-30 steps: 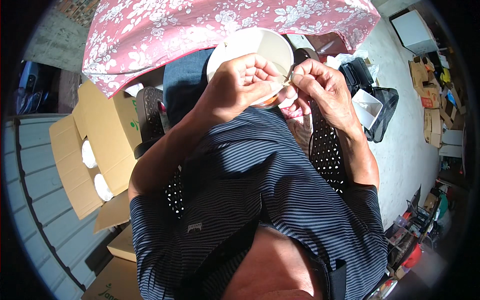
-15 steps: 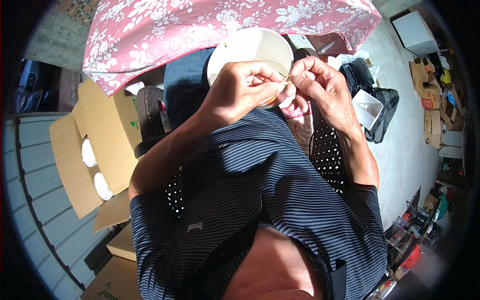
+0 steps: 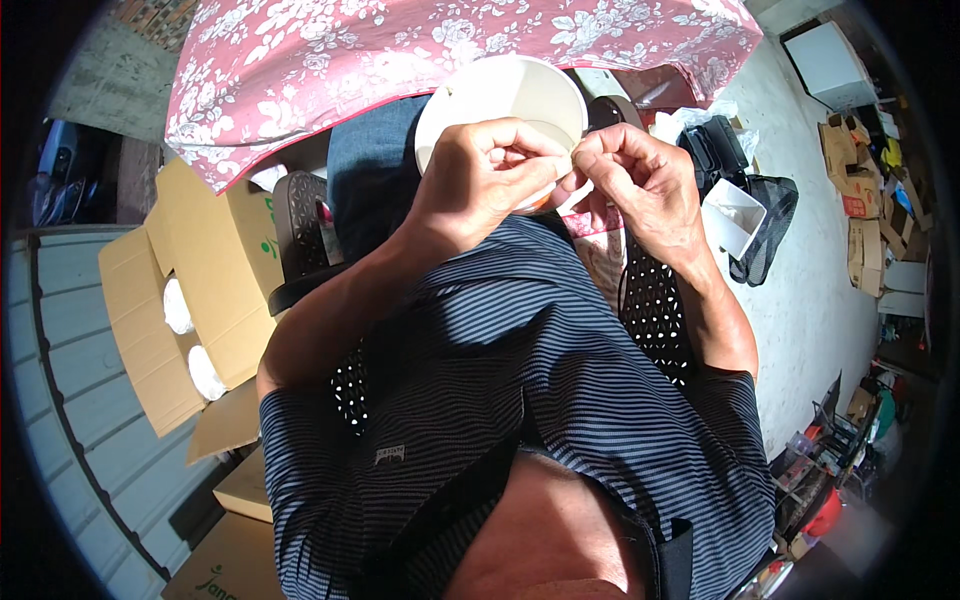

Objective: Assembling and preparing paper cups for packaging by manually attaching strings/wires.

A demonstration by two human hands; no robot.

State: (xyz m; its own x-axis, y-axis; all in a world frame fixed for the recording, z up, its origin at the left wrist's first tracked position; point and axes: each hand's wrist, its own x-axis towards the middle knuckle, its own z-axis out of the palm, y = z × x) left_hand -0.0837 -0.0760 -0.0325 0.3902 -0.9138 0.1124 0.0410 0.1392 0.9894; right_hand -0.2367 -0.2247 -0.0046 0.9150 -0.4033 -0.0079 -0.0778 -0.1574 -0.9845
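Above the near rim of a white round tub (image 3: 470, 90), my two hands meet with their fingertips close together. My left hand (image 3: 490, 175) is closed in a pinch, thumb against the bent fingers. My right hand (image 3: 645, 185) also pinches, its thumb and forefinger almost touching the left fingertips. Whatever sits between the fingertips is too small to make out. Under my hands, a bit of something orange shows inside the tub near its lower rim; the rest there is covered by my fingers. The tub rests at my lap, beside a dark blue cloth (image 3: 375, 165).
A table with a pink floral cloth (image 3: 450, 30) stands ahead. Open cardboard boxes (image 3: 210, 290) are at the left, by the chair's armrest (image 3: 300, 225). To the right lie a small white box (image 3: 735, 220), a black mesh bag (image 3: 770, 220) and flattened cardboard (image 3: 865, 250).
My right hand has shifted slightly left and down, and its fingers have drawn closer to the left fingertips. The left hand has barely moved.
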